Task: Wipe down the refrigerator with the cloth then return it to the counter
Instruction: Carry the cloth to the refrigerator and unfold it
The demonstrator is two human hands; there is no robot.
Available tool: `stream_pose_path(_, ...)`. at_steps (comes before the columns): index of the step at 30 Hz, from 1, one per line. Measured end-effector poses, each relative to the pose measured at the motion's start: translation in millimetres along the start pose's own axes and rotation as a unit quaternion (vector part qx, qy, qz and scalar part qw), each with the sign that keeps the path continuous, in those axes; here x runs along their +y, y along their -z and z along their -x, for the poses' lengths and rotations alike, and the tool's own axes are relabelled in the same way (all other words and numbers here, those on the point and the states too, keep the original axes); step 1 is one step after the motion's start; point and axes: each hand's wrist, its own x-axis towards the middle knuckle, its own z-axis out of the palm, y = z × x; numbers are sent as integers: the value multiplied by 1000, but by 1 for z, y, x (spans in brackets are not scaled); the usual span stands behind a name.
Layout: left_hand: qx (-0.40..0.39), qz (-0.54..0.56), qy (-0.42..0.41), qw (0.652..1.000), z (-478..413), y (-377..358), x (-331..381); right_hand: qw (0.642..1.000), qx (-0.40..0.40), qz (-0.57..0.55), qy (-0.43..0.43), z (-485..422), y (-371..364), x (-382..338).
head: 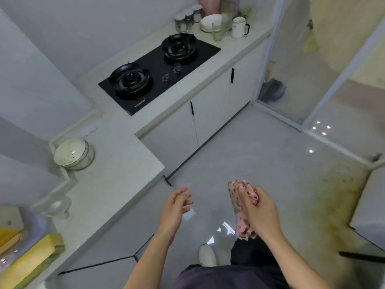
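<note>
Holding: right hand point(260, 213) has its grip closed on the cloth point(242, 207), which is bunched in the fist with one end poking up and the other hanging below the palm.
Free hand: left hand point(177, 205) is empty, fingers loosely spread, blurred at the tips, hovering over the floor point(260, 155) just off the bench point(125, 155) edge.
Cloth place: in the air between the bench and the white corner at lower right, touching nothing but the hand.
Fridge: that white corner point(370, 209) is possibly the fridge; too little of it shows to be sure.
Stage: by my reading, the cloth is in transit, either towards the wiping or back to the bench; these views do not settle which.
Risk, bench: a bowl point(73, 153) sits on the bench and a glass piece point(58, 205) near its edge; a careless drop or sweep of the cloth could knock them.
Risk, cloth: the loose tail could snag or slip free if the fist slackens.
Risk, floor: the tiles look glossy, and there is yellowish staining beside the white corner; a turning step there could slide.
</note>
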Motion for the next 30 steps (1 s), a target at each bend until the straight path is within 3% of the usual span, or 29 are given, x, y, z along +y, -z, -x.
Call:
stream_pose_path(6,-76,-46,-20,996,-64,-72,47,996,71,-39,-33,-71,31,-2)
stream_pose_path(13,-148,-98,-47,983,-134,-184,118,997,53,3,-61,-204,108,-11)
stream_pose_path(22,-158,-192,-92,964,-207,-318,203,992,92,9,-83,-326,191,-36)
stream_pose_path(30,-227,-236,-85,941,-254,-430,243,979,142,-28,-143,-392,251,-34)
